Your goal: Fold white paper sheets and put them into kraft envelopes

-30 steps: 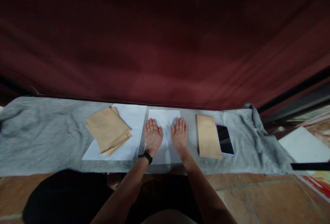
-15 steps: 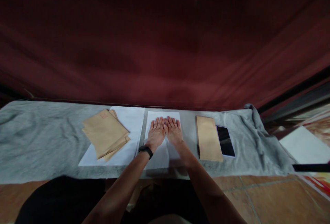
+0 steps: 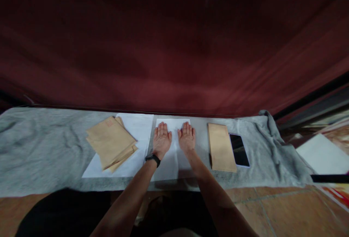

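A white sheet of paper (image 3: 175, 158) with faint creases lies in front of me on a grey cloth. My left hand (image 3: 161, 138) rests flat on its left side, fingers stretched out, a dark band around the wrist. Flat on the right side of the sheet is my right hand (image 3: 187, 137), also with fingers extended. A gap of bare paper runs between the two hands. Neither hand grips anything. To the left, several brown envelopes (image 3: 111, 140) lie fanned on top of more white paper (image 3: 140, 127).
Right of the sheet lies a neat stack of brown envelopes (image 3: 221, 147), with a dark-screened phone (image 3: 239, 150) beside it. The grey cloth (image 3: 54, 146) covers a long narrow surface. A dark red upright panel (image 3: 174, 66) stands right behind it. Tiled floor (image 3: 286, 208) shows at lower right.
My hands have moved apart, from touching near the middle of the sheet to its left and right sides. The envelopes and phone stay in place.
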Demonstrator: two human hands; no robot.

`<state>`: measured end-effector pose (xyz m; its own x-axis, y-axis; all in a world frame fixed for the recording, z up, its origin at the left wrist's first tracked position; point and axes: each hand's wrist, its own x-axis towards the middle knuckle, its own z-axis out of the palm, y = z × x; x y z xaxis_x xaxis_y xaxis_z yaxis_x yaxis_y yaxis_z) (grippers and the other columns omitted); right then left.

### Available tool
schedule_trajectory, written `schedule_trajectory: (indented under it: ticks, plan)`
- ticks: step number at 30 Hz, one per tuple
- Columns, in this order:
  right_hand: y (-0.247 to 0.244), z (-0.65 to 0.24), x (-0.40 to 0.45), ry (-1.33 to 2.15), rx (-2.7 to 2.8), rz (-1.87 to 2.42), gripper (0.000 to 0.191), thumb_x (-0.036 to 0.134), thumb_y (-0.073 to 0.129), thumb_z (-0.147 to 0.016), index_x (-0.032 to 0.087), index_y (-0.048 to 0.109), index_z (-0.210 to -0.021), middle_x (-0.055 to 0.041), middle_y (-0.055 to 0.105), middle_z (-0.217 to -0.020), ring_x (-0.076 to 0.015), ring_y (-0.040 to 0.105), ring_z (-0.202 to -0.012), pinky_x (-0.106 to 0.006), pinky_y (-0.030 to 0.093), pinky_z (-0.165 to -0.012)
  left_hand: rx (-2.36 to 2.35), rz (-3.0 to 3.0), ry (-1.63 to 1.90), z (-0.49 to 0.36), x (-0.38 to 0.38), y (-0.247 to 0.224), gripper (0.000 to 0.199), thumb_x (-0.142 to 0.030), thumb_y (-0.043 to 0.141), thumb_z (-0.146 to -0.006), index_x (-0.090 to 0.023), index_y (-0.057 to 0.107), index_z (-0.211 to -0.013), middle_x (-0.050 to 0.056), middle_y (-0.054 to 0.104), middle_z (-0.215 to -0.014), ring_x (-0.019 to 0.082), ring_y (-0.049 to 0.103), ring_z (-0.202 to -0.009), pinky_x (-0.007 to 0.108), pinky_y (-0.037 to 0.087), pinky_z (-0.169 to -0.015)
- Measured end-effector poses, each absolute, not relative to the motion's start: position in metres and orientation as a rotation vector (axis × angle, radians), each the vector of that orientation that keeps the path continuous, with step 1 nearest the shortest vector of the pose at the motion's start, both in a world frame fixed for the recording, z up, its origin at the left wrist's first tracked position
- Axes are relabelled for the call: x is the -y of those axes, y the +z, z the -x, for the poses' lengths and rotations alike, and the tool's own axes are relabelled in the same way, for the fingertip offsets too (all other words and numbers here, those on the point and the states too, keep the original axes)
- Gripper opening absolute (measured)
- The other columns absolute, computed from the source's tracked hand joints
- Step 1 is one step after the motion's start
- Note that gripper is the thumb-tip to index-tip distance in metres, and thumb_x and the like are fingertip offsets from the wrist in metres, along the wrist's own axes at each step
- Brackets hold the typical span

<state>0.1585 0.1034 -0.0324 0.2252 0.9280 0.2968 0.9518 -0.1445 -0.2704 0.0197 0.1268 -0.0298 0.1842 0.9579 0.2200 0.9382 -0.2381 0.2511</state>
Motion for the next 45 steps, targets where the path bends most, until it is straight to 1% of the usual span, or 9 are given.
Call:
schedule_trajectory:
  ticks: [6,12,16,19,23,26,29,36,45]
  plan:
    - [-0.034,-0.162,-0.103,-0.09,1.636,2.173,0.063,0.04,0.025,-0.107,-0.001,0.033,-0.154,-0.0263,0.039,-0.156,-0.0333,0.038,-0.145,-0.053,0.026,-0.118,-1.966,-2.316,0.552,-0.021,-0.126,-0.03,0.063,-0.033,0.03,-0.1,-0.001,0.034,-0.154,0.02,0.032,-0.161,0.028,0.026,-0.152,0.047,0.019,-0.125]
    - [-0.035,-0.165,-0.103,-0.067,1.592,2.222,0.065,0.042,0.027,-0.106,-0.003,0.035,-0.153,-0.0281,0.038,-0.156,-0.0346,0.038,-0.145,-0.053,0.025,-0.119,-1.986,-2.299,0.523,-0.021,-0.125,-0.026,0.062,-0.03,0.029,-0.1,0.004,0.036,-0.151,0.024,0.03,-0.161,0.03,0.027,-0.152,0.047,0.018,-0.126]
    - [-0.037,-0.167,-0.102,-0.109,1.56,2.2,0.065,0.041,0.026,-0.106,-0.005,0.037,-0.151,-0.0303,0.037,-0.156,-0.036,0.039,-0.144,-0.054,0.026,-0.118,-1.99,-2.292,0.55,-0.021,-0.125,-0.027,0.062,-0.031,0.03,-0.1,0.001,0.035,-0.152,0.022,0.032,-0.161,0.029,0.028,-0.152,0.047,0.019,-0.125]
    - [-0.034,-0.169,-0.104,-0.092,1.652,2.148,0.062,0.04,0.028,-0.106,0.001,0.035,-0.153,-0.0258,0.034,-0.159,-0.0333,0.035,-0.147,-0.055,0.024,-0.12,-1.985,-2.291,0.561,-0.021,-0.125,-0.026,0.062,-0.031,0.03,-0.1,-0.001,0.035,-0.153,0.02,0.033,-0.161,0.029,0.027,-0.152,0.047,0.02,-0.125]
    - [-0.024,-0.165,-0.113,0.034,1.95,1.985,0.055,0.037,0.03,-0.107,0.012,0.037,-0.155,-0.0132,0.032,-0.163,-0.0267,0.028,-0.151,-0.049,0.02,-0.123,-1.989,-2.318,0.493,-0.021,-0.124,-0.023,0.062,-0.03,0.031,-0.1,0.003,0.034,-0.153,0.022,0.03,-0.161,0.03,0.025,-0.153,0.046,0.018,-0.126]
    - [-0.018,-0.157,-0.122,0.135,2.121,1.853,0.052,0.037,0.03,-0.107,0.018,0.04,-0.154,-0.0067,0.037,-0.162,-0.0242,0.029,-0.151,-0.046,0.02,-0.124,-1.986,-2.317,0.459,-0.021,-0.124,-0.022,0.062,-0.029,0.031,-0.1,0.002,0.032,-0.154,0.022,0.028,-0.162,0.029,0.024,-0.153,0.047,0.018,-0.125]
    - [-0.016,-0.149,-0.13,0.176,2.179,1.827,0.051,0.036,0.03,-0.107,0.02,0.043,-0.153,-0.0048,0.038,-0.161,-0.0254,0.032,-0.15,-0.047,0.017,-0.124,-1.972,-2.325,0.458,-0.02,-0.125,-0.025,0.061,-0.028,0.029,-0.1,-0.002,0.031,-0.155,0.02,0.028,-0.163,0.028,0.023,-0.154,0.047,0.017,-0.125]
    - [-0.023,-0.15,-0.137,0.135,2.039,1.944,0.052,0.036,0.03,-0.107,0.016,0.04,-0.154,-0.0085,0.037,-0.161,-0.0249,0.033,-0.149,-0.046,0.018,-0.124,-2.003,-2.324,0.47,-0.02,-0.126,-0.029,0.062,-0.031,0.03,-0.101,-0.002,0.031,-0.156,0.02,0.029,-0.162,0.028,0.023,-0.153,0.046,0.017,-0.125]
    - [-0.035,-0.165,-0.129,-0.042,1.838,2.06,0.057,0.039,0.029,-0.107,0.005,0.041,-0.152,-0.0186,0.041,-0.157,-0.029,0.039,-0.146,-0.047,0.024,-0.12,-1.976,-2.304,0.512,-0.02,-0.126,-0.026,0.062,-0.031,0.032,-0.1,0.0,0.033,-0.154,0.021,0.03,-0.162,0.028,0.023,-0.153,0.046,0.016,-0.125]
